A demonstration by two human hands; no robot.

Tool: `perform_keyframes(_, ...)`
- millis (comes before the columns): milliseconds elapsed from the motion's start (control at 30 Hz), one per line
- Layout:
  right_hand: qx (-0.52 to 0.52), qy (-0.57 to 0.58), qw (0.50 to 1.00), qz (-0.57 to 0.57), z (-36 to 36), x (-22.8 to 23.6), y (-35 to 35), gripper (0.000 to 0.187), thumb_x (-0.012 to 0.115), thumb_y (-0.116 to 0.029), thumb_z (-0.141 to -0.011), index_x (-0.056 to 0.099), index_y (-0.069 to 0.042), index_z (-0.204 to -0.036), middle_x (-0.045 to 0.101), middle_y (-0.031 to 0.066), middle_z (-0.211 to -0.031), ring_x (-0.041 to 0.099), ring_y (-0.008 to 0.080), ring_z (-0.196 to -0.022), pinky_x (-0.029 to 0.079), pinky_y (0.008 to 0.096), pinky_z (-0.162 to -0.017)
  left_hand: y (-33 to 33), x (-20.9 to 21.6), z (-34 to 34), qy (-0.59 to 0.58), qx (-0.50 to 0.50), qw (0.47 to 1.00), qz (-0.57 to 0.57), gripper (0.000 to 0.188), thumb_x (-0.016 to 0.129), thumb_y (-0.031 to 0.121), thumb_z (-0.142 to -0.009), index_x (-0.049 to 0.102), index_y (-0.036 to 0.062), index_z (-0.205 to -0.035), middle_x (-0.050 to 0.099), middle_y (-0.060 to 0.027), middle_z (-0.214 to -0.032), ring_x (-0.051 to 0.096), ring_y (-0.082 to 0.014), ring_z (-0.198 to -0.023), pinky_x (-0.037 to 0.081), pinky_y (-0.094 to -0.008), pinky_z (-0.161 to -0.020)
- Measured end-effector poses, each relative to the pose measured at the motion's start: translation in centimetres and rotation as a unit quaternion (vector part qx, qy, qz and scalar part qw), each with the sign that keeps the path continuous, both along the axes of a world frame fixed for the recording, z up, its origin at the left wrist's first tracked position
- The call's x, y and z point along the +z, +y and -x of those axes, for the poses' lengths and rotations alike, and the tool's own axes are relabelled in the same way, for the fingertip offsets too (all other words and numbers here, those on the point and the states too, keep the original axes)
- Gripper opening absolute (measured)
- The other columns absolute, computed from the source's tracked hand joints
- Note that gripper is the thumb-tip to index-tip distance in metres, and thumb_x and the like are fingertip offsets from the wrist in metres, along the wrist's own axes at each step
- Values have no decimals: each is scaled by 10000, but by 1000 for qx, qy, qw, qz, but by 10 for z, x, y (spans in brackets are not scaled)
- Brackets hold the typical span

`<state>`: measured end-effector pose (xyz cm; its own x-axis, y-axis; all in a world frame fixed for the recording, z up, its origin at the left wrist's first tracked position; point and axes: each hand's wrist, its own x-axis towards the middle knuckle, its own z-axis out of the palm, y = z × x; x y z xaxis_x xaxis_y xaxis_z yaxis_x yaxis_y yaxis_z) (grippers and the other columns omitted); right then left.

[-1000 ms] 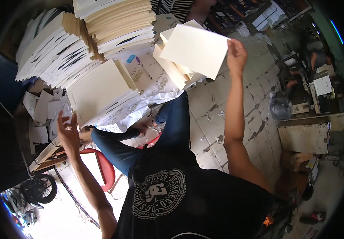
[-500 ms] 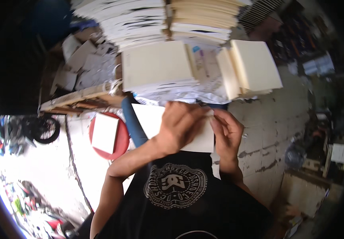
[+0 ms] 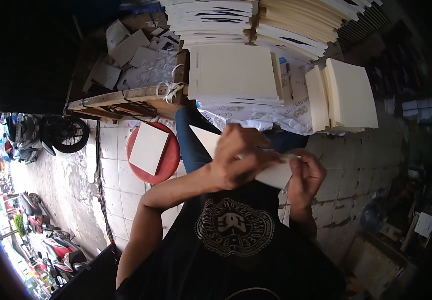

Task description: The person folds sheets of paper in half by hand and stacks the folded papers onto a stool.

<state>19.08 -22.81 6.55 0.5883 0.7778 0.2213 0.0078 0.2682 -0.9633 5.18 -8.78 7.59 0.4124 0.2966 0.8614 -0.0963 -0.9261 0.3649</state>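
A flat cream paper piece [image 3: 276, 177] lies across my lap, with its pointed far-left corner showing past my left hand [image 3: 240, 159]. That hand is closed over it, fingers bent and reaching toward the right edge. My right hand [image 3: 307, 176] pinches the right edge between thumb and fingers, close to the left fingertips. The hands hide most of the piece, so I cannot tell whether it is a single sheet or folded in layers.
A table ahead carries a cream paper stack [image 3: 233, 75], a smaller cream stack [image 3: 353, 95] and taller piles behind. At left, a red stool [image 3: 168, 162] bears a cream block [image 3: 149, 146]. A wooden-edged bin [image 3: 121, 100] holds paper scraps. Motorcycles [image 3: 63, 250] stand outside.
The view has shifted, so the surroundings sit further right. Both hands remain at the paper's right edge, and the paper now looks more tilted, with less of its surface showing.
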Motion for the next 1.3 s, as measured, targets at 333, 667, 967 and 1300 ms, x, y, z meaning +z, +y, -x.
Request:
perform_keyframes(333, -280, -195, 935, -96, -154, 11, -131, 247, 534, -140, -997, 644, 81, -992, 639, 129, -885, 589, 213, -723, 486, 338, -609, 274, -111, 185, 222, 548, 805, 51, 596, 760, 262, -855, 507, 55, -1352, 595, -146, -1248, 592, -330, -1107, 443, -429, -928)
perform_keyframes(667, -46, -83, 988, -125, -88, -1, 64, 320, 740, 91, -822, 643, 61, -1125, 693, 136, -1040, 672, 153, -930, 543, 285, -862, 108, 11, 41, 26, -164, 782, 601, 741, 383, 557, -1018, 421, -43, -1452, 572, -200, -1364, 555, -279, -1255, 437, -425, -1020)
perform_keyframes(967, 96, -253, 950, 157, -113, -23, 148, 293, 725, -240, -922, 669, 19, -798, 664, 91, -739, 609, 80, -683, 464, 253, -617, 129, -23, 42, 104, 195, 910, 352, 334, 711, 243, -939, 680, -80, -862, 705, -80, -739, 582, -77, -659, 454, -248, -610)
perform_keyframes(1300, 62, -317, 945, 52, -129, -83, 168, 310, 726, -281, -871, 675, -1, -750, 602, 127, -686, 583, 282, -816, 464, 407, -738, 153, -61, 44, 224, 279, 882, 305, 540, 697, 453, -906, 676, -73, -787, 641, -112, -627, 556, -123, -607, 453, -320, -591)
